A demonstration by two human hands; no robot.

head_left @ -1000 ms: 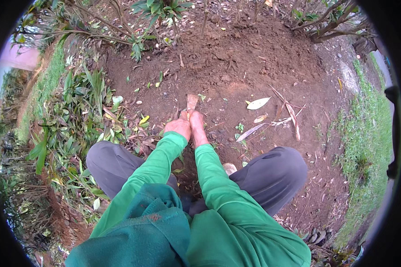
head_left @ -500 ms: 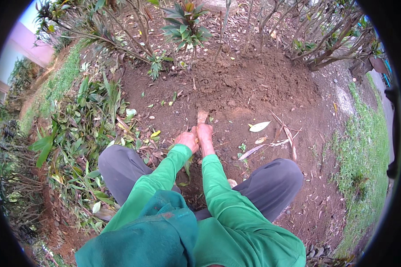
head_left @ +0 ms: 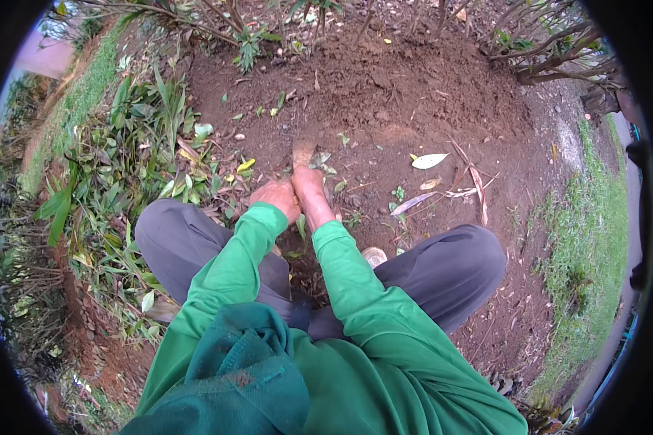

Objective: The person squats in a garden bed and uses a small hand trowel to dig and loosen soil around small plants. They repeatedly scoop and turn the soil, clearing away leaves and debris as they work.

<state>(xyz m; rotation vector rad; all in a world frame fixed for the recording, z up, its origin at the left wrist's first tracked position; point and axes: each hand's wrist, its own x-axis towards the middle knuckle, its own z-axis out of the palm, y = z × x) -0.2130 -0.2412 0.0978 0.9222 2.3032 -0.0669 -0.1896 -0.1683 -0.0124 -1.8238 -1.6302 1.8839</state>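
Both of my fists are close together in front of my knees, on a short digging tool with a flat, soil-coloured blade (head_left: 303,151). My right hand (head_left: 310,187) is wrapped round it just behind the blade. Tucked against it on the near left side, my left hand (head_left: 277,198) is closed too, seemingly on the handle, which the fingers mostly cover. The blade points away from me and its tip meets the brown soil (head_left: 370,163). A few small leaves (head_left: 322,158) lie beside the blade.
Cut leaves (head_left: 141,138) are heaped along my left side. Rougher, loosened soil (head_left: 413,87) spreads ahead, below shrub stems (head_left: 559,61). A pale dry leaf (head_left: 429,161) and brown strips (head_left: 479,190) lie right of my hands. Grass (head_left: 588,254) borders the far right.
My hands and the blade have come back toward me and a little left, away from the edge of the loosened soil. The whole view has also shifted slightly.
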